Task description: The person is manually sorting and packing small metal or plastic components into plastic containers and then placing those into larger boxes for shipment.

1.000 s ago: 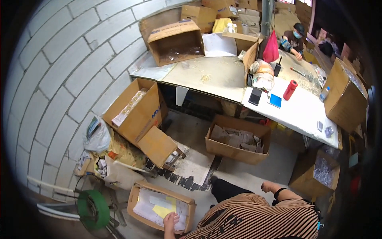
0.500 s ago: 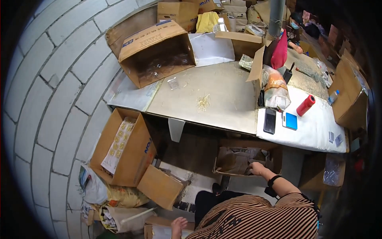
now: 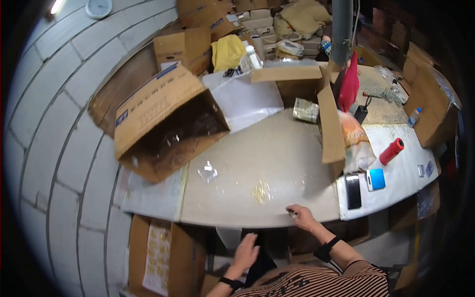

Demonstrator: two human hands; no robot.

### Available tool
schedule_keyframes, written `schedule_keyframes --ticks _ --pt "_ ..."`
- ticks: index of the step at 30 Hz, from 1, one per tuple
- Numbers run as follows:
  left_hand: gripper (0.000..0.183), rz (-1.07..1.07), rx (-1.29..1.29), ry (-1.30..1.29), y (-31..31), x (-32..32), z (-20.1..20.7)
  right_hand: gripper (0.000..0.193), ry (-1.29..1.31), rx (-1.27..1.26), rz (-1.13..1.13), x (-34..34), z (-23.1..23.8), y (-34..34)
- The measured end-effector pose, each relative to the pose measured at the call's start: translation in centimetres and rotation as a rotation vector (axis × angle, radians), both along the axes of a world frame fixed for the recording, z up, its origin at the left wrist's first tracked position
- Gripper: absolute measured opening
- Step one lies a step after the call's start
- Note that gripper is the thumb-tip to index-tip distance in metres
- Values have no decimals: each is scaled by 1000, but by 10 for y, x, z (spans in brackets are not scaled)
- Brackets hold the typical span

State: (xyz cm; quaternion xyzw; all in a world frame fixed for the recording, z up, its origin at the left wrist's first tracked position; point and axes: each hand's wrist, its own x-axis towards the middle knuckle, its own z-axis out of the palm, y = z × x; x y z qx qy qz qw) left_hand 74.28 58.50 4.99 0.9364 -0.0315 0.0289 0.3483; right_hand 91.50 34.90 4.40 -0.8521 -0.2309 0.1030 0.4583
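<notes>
Scatter risk: thin gold-coloured slivers (image 3: 261, 192), loosely heaped centre-frame.
Right hand (image 3: 304, 219), below-right, pinches small dark item (image 3: 293, 214), unidentifiable; left hand (image 3: 246, 252), lower centre, fingers loosely extended, seemingly empty. Low right-hand sweep could spill slivers off flat beige tabletop (image 3: 237, 153).

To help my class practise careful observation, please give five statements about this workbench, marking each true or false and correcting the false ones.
1. The left hand rests on the tabletop. False: it is off the table, before its near edge.
2. The right hand is nearer the small golden pieces than the left. True.
3. The bottle beyond the phone is green. False: it is red.
4. The phone lies left of the blue-and-white device. True.
5. The right hand holds the phone. False: the phone lies on the table.
</notes>
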Motion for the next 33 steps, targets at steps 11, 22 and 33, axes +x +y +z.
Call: schedule_keyframes --ticks 11,22,33 --pt "51 -479 230 46 63 210 -45 96 -316 -725 -903 380 -3 59" --pt "53 -37 208 180 141 201 -39 38 -364 -720 -524 319 -31 82" --pt "48 -32 238 107 131 205 -43 53 -468 -615 -200 131 2 128"
